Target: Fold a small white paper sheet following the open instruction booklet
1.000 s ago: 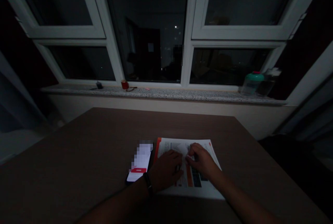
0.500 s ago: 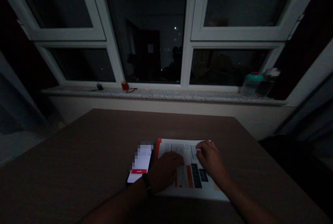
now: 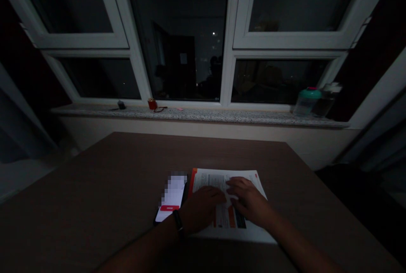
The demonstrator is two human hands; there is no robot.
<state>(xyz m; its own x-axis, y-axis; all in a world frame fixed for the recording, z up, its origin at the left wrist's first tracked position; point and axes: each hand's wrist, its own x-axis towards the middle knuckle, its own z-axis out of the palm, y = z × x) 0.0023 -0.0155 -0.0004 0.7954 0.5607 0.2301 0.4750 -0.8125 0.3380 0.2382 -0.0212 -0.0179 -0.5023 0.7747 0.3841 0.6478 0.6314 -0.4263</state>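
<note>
A printed booklet (image 3: 203, 175) with a red-orange left edge lies on the brown table. My left hand (image 3: 204, 203), with a dark band on its wrist, lies palm down across the left half of the page, fingers stretched out. Over the middle and right of the page is my right hand (image 3: 249, 199), its fingers stretched to the left and slightly apart, holding nothing that I can see. The two hands' fingertips are close together. Just left of the booklet, a lit phone (image 3: 173, 195) shows a red button near the bottom of its screen.
Beyond the table (image 3: 142, 150) runs a speckled stone sill (image 3: 203, 115) under dark windows. On it stand a small red jar (image 3: 152, 104), a small dark object (image 3: 121, 105) and a teal-topped clear bottle (image 3: 307, 100) beside another clear container (image 3: 328, 99).
My right hand has moved left and slightly down from the upper right of the page, and its curled fingers have stretched out. My left hand has hardly moved.
</note>
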